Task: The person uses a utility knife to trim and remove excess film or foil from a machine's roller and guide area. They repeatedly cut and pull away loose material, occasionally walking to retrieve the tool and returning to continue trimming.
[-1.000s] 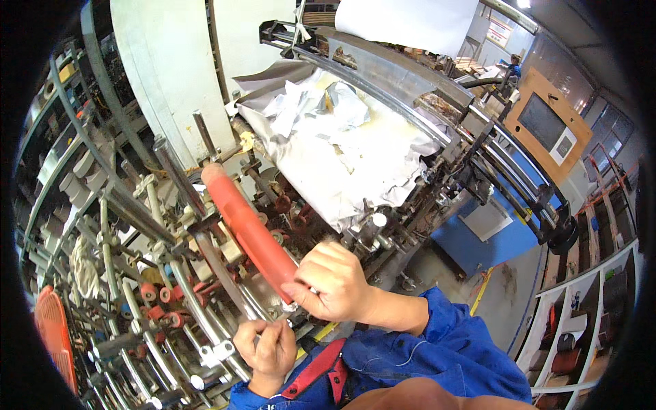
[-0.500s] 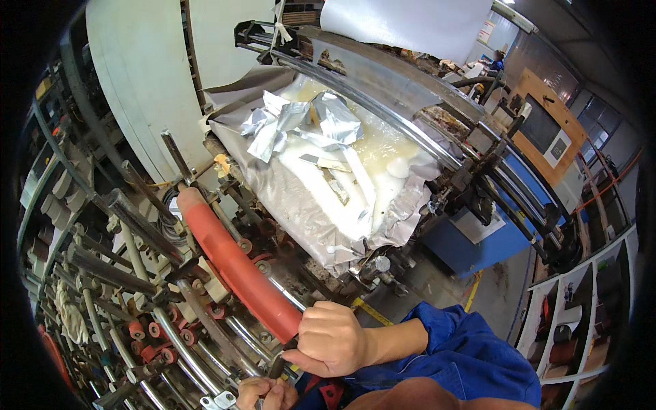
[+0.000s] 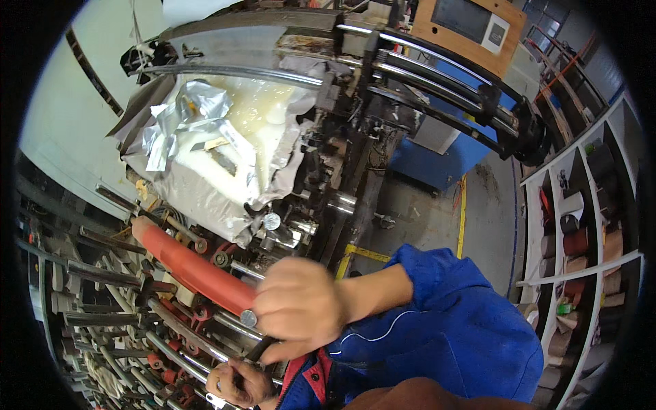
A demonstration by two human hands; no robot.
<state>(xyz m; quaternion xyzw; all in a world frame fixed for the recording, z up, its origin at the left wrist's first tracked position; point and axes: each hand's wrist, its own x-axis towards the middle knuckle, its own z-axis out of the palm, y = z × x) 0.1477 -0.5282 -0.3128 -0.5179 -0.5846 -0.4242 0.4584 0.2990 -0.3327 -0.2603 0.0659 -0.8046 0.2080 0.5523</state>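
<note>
A long red roller (image 3: 191, 263) lies slantwise in the machine frame, with a round metal end (image 3: 248, 318) at its near end. Right beside that end is my right hand (image 3: 297, 301), fingers curled and smeared by motion. A dark, narrow piece (image 3: 260, 350) shows under its thumb, its kind unclear. Lower down and to the left, my left hand (image 3: 239, 383) is curled with its fingertips together; what lies in it is hidden. A grey sheet-lined tray (image 3: 184, 208) beyond the roller holds whitish liquid and crumpled silver foil (image 3: 198, 102).
Metal bars and small red wheels (image 3: 201, 311) crowd the left side. A blue cabinet (image 3: 427, 164) stands beyond the machine. Shelves (image 3: 581, 270) with rolls line the right, past a floor with yellow lines (image 3: 461, 219).
The view has swung right, so the tray and roller sit further left. My right hand is now blurred and further from my left hand, which shows more of its fingers.
</note>
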